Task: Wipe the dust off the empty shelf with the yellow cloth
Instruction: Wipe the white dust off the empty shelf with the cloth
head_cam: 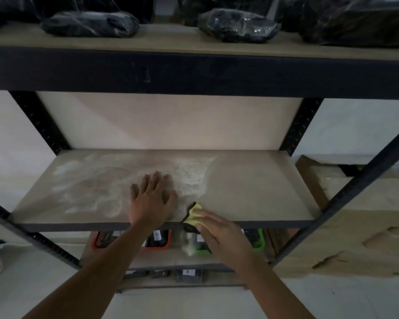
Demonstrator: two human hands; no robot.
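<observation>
1. Underneath both hands: empty shelf [251,192], bare to the right of the right hand, pale dust [90,192] spread left of and beyond the left hand.
2. Pressed flat on the board: left hand [151,201], fingers straight and slightly spread, holding nothing.
3. At the front edge, just right of the left hand: right hand [219,233], fingers laid over the yellow cloth [195,215], pressing it down half over the lip.
4. Falling below the right hand: puff of dust [189,246], toward the orange bin [157,240] and green bin [256,240].
5. Likely risks: swept dust landing in those bins; cloth slipping off the edge; left palm smearing unwiped dust.
6. Far below the hands: small label reading "A" [187,271]; white tags in the bins too blurred to read.
</observation>
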